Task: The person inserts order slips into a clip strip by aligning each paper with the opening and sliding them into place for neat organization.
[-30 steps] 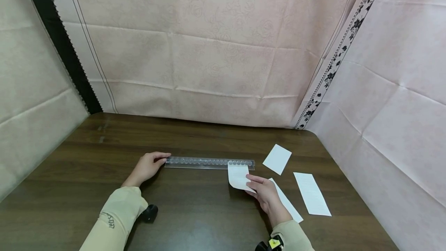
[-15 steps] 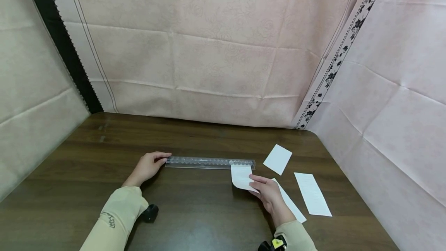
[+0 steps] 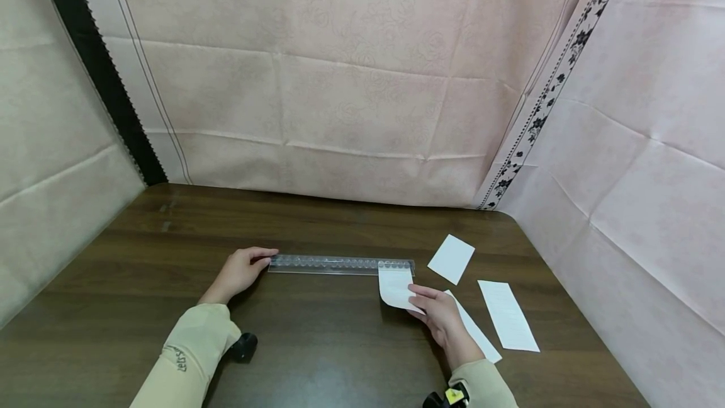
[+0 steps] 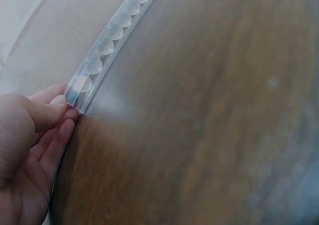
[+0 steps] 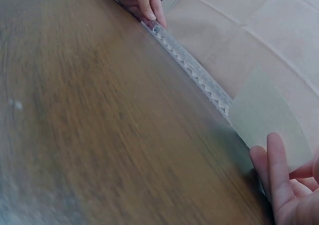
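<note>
My left hand (image 3: 240, 274) pinches the left end of a long clear plastic strip (image 3: 328, 264) between thumb and fingers. A row of rounded translucent shapes runs along that strip (image 4: 108, 47). With my right hand (image 3: 440, 317) I hold the lower right corner of a small white paper (image 3: 394, 288), which curves up off the table. The paper's far edge meets the strip near its right end, and the rounded shapes show over the white there. In the right wrist view, the paper (image 5: 269, 120) stands tilted, fingers against its lower part.
A short white paper (image 3: 451, 259) lies right of the strip. Another white paper (image 3: 508, 315) lies farther right, and a third (image 3: 474, 329) is partly hidden by my right hand. Pale cloth (image 3: 340, 80) hangs around the brown wooden table (image 3: 317, 345).
My right hand and the paper it holds have slid slightly right along the strip. The partly hidden paper under that hand shifted right too. My left hand and the strip stay put.
</note>
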A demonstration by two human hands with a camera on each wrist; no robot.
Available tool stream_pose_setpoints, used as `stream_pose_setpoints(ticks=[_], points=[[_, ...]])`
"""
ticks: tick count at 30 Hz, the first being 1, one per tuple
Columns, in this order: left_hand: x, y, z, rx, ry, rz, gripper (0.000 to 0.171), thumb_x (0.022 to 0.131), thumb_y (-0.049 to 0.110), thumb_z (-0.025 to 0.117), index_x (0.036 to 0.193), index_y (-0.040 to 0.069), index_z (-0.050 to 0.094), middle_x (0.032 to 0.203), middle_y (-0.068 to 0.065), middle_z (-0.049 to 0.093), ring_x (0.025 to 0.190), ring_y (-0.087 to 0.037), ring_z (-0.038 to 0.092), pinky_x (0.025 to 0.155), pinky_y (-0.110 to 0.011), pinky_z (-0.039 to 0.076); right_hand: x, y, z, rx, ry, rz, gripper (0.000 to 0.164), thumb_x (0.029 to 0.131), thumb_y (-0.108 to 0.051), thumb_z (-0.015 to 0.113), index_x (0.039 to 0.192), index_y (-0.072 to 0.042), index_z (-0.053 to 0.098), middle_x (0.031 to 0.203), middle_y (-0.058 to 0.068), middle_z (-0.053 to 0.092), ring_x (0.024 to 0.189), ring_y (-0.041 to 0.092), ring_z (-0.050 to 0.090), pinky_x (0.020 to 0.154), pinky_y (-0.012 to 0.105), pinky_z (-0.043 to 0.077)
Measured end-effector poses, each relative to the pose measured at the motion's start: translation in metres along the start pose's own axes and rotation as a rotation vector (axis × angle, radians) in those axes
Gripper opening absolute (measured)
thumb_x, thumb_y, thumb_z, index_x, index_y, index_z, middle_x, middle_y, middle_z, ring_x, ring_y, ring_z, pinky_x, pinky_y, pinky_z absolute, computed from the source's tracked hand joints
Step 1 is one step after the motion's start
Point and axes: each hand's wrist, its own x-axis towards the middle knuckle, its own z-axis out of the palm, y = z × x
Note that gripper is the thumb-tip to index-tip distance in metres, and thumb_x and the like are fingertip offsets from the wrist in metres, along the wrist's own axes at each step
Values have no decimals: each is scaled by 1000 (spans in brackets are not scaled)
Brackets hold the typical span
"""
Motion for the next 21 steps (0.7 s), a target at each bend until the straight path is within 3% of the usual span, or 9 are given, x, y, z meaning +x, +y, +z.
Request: stream_pose_setpoints(ticks=[21], points=[[0,1,0,-8,6,30,27,94,7,54,119,3,64,121,-20,58,115,-39,50,92,-54,40,-2,-5,-3,-35,-6,7,29,85,7,61,113,14,59,117,25,56,83,21,62,71,32,55]])
